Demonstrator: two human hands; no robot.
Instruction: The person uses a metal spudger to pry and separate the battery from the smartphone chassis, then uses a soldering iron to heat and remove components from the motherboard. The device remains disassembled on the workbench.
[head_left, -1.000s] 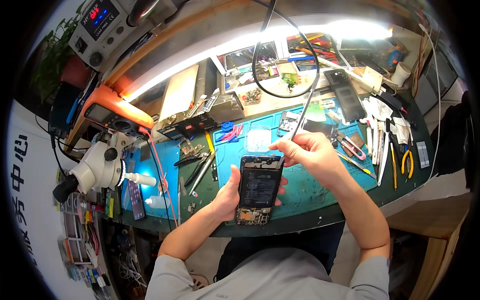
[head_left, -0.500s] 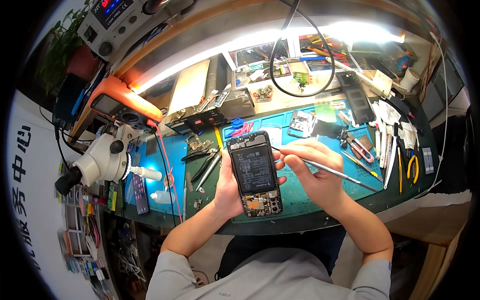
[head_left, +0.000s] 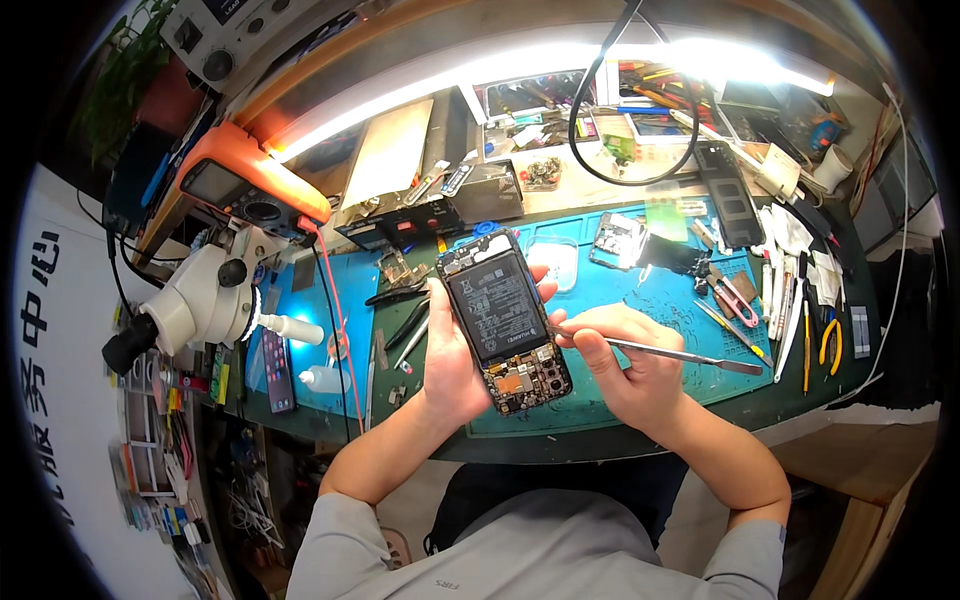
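An opened smartphone (head_left: pixel 503 322), its back cover off, is gripped along its edges by my left hand (head_left: pixel 452 362). A black battery (head_left: pixel 497 308) fills its upper and middle part, and the bare circuit board (head_left: pixel 522 380) shows at the lower end, nearest me. My right hand (head_left: pixel 632 362) pinches a slim metal pry tool (head_left: pixel 665 352). One end of it reaches the phone's right edge beside the battery's lower corner; whether it touches cannot be made out. The flat, wider end points out to the right over the blue mat (head_left: pixel 640 400).
An orange multimeter (head_left: pixel 250 200) and a white microscope (head_left: pixel 195 300) stand at the left. A phone back cover (head_left: pixel 730 195), a stripped phone frame (head_left: pixel 617 240), tweezers (head_left: pixel 788 335) and yellow pliers (head_left: pixel 830 340) lie right. A black cable loop (head_left: pixel 575 120) hangs above the bench.
The phone has tilted, its top leaning further left. My right hand has moved down along the phone's edge, taking the tool's tip from near the top to beside the battery's lower corner.
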